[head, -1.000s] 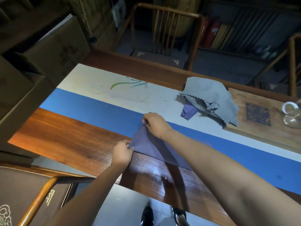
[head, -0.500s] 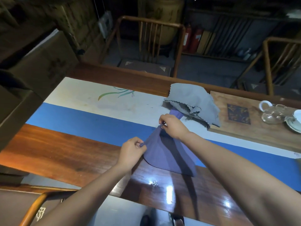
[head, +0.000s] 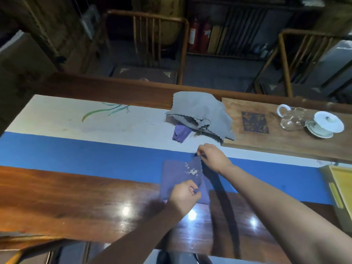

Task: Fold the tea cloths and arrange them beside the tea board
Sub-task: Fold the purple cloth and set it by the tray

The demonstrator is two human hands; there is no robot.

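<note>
Hands, left (head: 184,195) and right (head: 211,157), pinching one navy cloth (head: 177,180) (embroidered), two cloths (head: 202,115) beside tea board (head: 266,141)

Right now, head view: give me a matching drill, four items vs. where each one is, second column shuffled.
Items:
1. dark purple cloth
2. grey cloth
3. glass pitcher
4. light purple cloth

Places:
A. standing on the tea board, next to the white lidded cup
B. poking out from under another cloth
C. pinched by the left hand and the right hand, lying across the blue band and the wood
D. crumpled, with one edge over the tea board's left end

Pairs: 1-C, 2-D, 3-A, 4-B
</note>
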